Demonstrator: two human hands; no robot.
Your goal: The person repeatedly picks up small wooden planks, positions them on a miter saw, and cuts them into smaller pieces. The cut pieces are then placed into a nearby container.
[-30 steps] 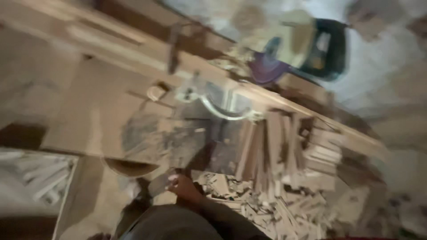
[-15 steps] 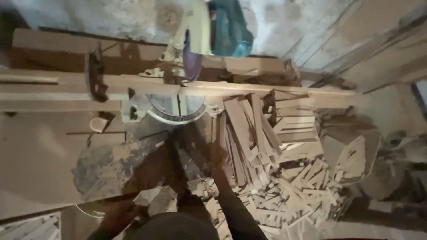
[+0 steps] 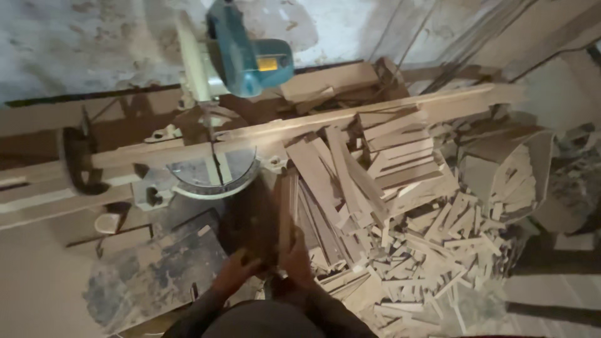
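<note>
My left hand [image 3: 233,273] and my right hand [image 3: 294,258] are close together at the bottom centre, both closed around the near ends of a bundle of long wooden strips [image 3: 285,209]. The strips point away from me toward the round base of a mitre saw [image 3: 216,172]. The saw's teal motor head [image 3: 247,53] is raised at the top. A long wooden fence board [image 3: 350,119] runs across behind the saw base.
A big heap of cut wooden slats and offcuts [image 3: 407,206] covers the floor to the right. A dusty dark sheet [image 3: 153,269] lies at the lower left. A black clamp [image 3: 78,159] grips the boards at the left. A pale wall is behind.
The view has swung so the saw sits upper left of centre. My hands have come together on the wooden strips, lifting them toward the saw base.
</note>
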